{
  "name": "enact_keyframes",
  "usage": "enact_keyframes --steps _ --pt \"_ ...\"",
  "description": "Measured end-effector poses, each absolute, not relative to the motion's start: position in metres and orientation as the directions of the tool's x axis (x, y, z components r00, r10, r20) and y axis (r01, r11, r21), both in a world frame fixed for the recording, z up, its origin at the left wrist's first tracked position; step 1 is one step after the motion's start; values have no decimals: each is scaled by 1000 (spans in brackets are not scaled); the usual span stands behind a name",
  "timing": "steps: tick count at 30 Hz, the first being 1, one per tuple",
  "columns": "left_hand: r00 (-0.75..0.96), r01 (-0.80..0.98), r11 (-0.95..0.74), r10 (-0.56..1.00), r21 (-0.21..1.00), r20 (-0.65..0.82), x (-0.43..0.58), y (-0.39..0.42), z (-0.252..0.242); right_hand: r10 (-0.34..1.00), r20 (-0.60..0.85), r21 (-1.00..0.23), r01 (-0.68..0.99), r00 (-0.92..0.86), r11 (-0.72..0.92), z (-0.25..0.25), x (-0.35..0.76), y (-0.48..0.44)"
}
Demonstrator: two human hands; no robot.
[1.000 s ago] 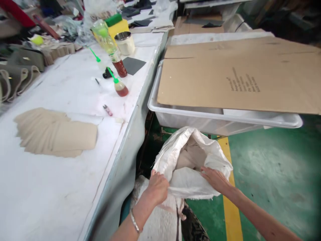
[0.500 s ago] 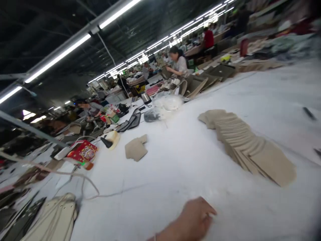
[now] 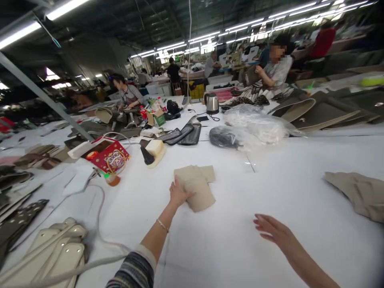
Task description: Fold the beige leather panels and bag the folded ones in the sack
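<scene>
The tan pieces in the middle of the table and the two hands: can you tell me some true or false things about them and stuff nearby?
1. The left hand is at the middle tan pieces. True.
2. The right hand grips a tan piece. False: its fingers stretch out, with nothing seen in them.
3. The kettle stands upright. True.
4. The bracelet is on the right wrist. False: it's on the left.

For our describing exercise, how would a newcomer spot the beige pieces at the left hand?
On the white table, find the left hand with the bracelet. It touches the beige pieces, which overlap at angles. Unlike the beige stack at the right edge, they have a hand on them.
</scene>
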State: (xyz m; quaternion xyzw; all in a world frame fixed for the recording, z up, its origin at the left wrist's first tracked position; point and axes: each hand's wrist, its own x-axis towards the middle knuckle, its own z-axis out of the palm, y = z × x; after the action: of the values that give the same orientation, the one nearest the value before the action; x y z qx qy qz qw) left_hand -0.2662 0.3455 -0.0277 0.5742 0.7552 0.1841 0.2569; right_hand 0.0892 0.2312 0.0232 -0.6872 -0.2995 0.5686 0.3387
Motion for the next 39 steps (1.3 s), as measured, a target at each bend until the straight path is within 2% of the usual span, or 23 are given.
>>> enact_keyframes --steps 4,9,13,16,19,22,26,28,32,35,37,39 --pt "-211 721 314 949 618 -236 -277 368 -45 825 -550 -823 84 129 -562 19 24 340" --pt "-213 691 346 936 634 -279 -282 372 -48 817 -567 -801 161 107 -577 -14 -36 429" --pt "-247 696 322 947 642 -207 -274 364 -36 811 -576 -796 157 101 -584 -42 -60 464" --pt "-126 810 153 988 567 -87 -262 358 -30 845 -522 -841 94 119 -533 -57 -57 470" --pt "33 868 -4 998 497 -49 -252 354 -31 883 -434 -897 7 181 -442 -64 -41 467" --pt "18 858 8 999 513 -45 -247 354 -33 868 -418 -906 -52 267 -420 -64 -20 460" --pt "5 823 11 1000 568 -28 -244 357 -19 853 -461 -887 -102 245 -450 -58 1 450" --pt "53 786 13 995 618 -88 -245 357 -7 854 -470 -882 -110 223 -458 -54 9 445" --pt "265 704 16 921 710 -284 -259 351 20 856 -484 -875 -113 181 -471 -37 24 435" --pt "333 632 88 867 770 -372 -277 350 35 853 -506 -862 -99 125 -497 -20 40 430" --pt "301 647 107 874 755 -382 -286 355 39 859 -507 -862 -46 68 -505 -11 52 427" --pt "256 748 31 908 663 -332 -290 367 38 868 -497 -867 40 9 -497 -5 64 423"
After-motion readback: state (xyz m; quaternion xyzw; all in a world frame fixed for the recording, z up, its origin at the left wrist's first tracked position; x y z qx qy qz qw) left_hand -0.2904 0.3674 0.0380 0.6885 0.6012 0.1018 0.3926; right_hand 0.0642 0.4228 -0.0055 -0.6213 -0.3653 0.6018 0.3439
